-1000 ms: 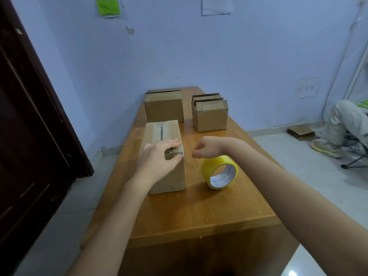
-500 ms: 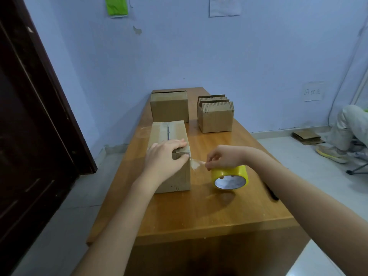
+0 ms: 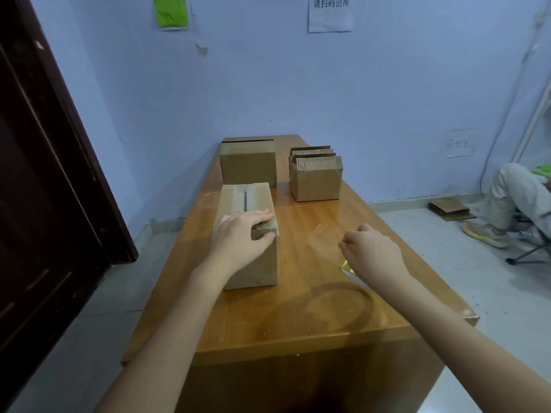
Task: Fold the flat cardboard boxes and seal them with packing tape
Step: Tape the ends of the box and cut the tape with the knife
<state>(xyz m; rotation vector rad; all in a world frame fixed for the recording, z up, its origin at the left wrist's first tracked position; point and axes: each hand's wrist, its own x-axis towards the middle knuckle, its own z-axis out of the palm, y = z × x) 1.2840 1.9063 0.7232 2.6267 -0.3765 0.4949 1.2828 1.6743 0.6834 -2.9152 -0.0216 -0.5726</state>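
Cardboard box [image 3: 247, 234] on table [image 3: 298, 323] near edge, pinned at near top corner by left hand [image 3: 241, 238]. Tape strip [image 3: 323, 234] (clear, flimsy, self-sticking) stretched taut; yellow roll [image 3: 347, 266] gripped by right hand [image 3: 372, 253]. Box judged light, stiff.

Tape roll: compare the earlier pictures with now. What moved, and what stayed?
The right hand lifted the tape roll off the table and drew it rightward, stretching a clear strip from the box. The left hand stayed pressing the box's near end.
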